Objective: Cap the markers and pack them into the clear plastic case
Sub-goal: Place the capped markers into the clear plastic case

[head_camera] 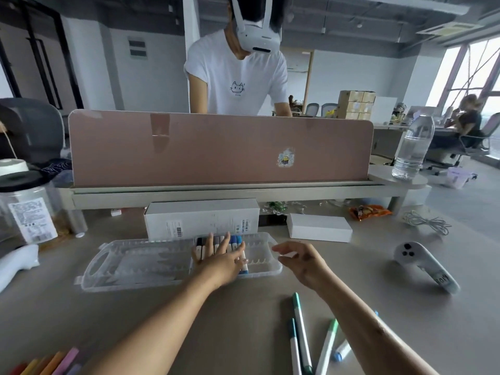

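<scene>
Open-plan office, grey desk (243, 315), pink divider (216, 150) running across the back, and beyond it a person in a white T-shirt (235, 77) wearing a headset. Down at the centre, the clear plastic case (261, 259) lies open, its lid (135, 262) flat out to the left. A row of capped markers (236, 240) sits in the left part of the tray, dark and grey through to blue, and the slots to the right are bare. The left hand (219, 257) is right on top of that row, fingers straight and spread, pressing flat, gripping nothing. The right hand (303, 262) hovers just beside the case's right end, fingers loosely curled, thumb forward, nothing in it. Nearer the camera, loose green markers (299, 328) and a blue one (341, 351) lie scattered under the right forearm, well apart from the case. Warm-coloured markers (54, 362) lie at the bottom-left corner. A white box (201, 220) stands just behind the case, a white controller (424, 263) off to the right, a water bottle (412, 147) up on the shelf
</scene>
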### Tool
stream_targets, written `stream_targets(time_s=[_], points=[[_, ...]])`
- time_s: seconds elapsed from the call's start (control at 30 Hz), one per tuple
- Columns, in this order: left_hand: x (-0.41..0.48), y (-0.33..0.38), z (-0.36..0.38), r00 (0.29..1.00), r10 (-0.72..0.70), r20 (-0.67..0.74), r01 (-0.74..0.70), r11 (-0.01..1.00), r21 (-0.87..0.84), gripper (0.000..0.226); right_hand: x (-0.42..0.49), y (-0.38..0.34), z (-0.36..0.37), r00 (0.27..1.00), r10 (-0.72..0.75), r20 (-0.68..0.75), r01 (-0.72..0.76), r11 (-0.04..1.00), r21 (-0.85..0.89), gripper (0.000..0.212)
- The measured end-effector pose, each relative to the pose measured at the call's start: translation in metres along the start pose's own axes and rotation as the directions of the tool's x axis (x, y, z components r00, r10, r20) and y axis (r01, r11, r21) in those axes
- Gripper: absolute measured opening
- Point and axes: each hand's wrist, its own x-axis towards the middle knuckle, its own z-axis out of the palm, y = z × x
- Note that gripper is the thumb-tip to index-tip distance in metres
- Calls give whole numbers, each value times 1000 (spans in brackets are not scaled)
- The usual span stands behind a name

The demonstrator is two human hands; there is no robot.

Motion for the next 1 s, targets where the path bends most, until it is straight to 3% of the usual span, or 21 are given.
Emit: stream_targets(time_s=[0.1, 0.2, 0.27, 0.4, 0.6, 0.77, 0.87, 1.0], points=[[-12, 8, 2, 983, 33, -180, -31, 999, 14, 56, -14, -6, -18, 998, -60, -27, 62, 994, 86, 17], [-25, 25, -2, 898, 79, -433, -119, 991, -67, 54, -35, -17, -45, 993, -104, -47, 109, 986, 125, 15], [-36, 40, -7, 867, 144, -477, -220, 970, -106, 45, -50, -21, -62, 992, -122, -46, 128, 974, 185, 14], [-64, 70, -8, 843, 205, -497, -322, 933, -161, 26, -81, -22, -87, 993, -67, -95, 87, 972, 217, 15], [-98, 84, 14, 924, 178, -339, -255, 946, -199, 26, -130, 6, -92, 976, 64, -208, -87, 991, -103, 12], [-120, 82, 34, 957, 128, -262, -179, 967, -181, 36, -157, 26, -83, 957, 162, -242, -245, 895, -372, 38], [-129, 83, 39, 968, 109, -226, -149, 974, -169, 47, -163, 32, -78, 958, 212, -193, -271, 890, -366, 55], [-138, 86, 43, 975, 92, -200, -130, 973, -189, 48, -164, 32, -83, 945, 288, -159, -310, 940, -141, 58]])
